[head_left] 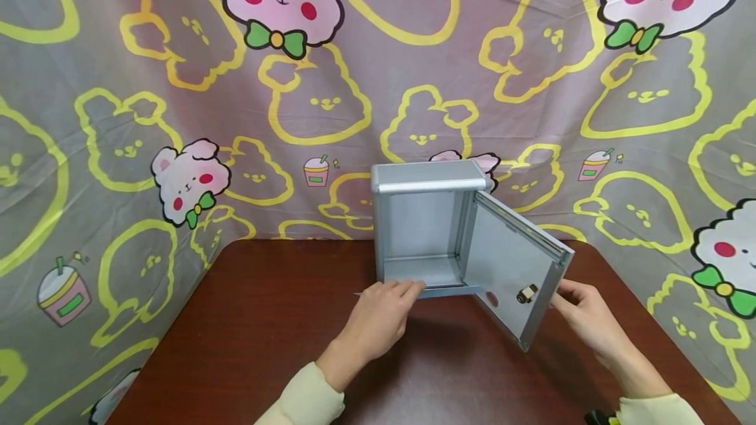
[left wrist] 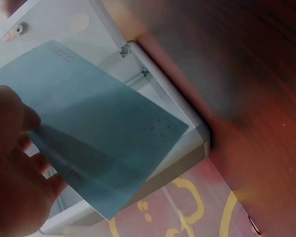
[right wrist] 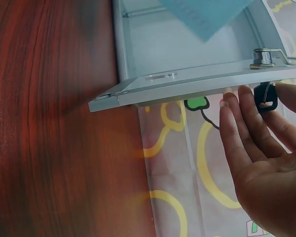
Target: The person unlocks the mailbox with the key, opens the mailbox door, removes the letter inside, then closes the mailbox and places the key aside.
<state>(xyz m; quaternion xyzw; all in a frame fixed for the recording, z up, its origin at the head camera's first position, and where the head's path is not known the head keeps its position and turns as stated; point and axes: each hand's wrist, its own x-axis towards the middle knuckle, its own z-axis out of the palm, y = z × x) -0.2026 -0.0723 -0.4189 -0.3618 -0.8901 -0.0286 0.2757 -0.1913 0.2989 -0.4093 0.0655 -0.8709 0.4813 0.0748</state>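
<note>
My left hand (head_left: 378,320) grips a flat light-blue paper (left wrist: 93,123) by its edge, thumb on top and fingers beneath. The paper has small printed marks near its corners and lies across the opening of a silver metal box (head_left: 428,177). This box stands with its hinged door (head_left: 508,261) swung out to the right. My right hand (head_left: 590,320) is at the door's outer face, pinching a black-headed key (right wrist: 265,96) between thumb and finger, with other fingertips right at the panel. On the door's inner side sits a metal cam lock (head_left: 527,293).
The box is on a dark red-brown wooden table (head_left: 283,346). Close behind it hangs a patterned cloth (head_left: 331,117) with cartoon animals. The open door reaches out over the table's right half. A round hole (head_left: 492,299) shows in the door.
</note>
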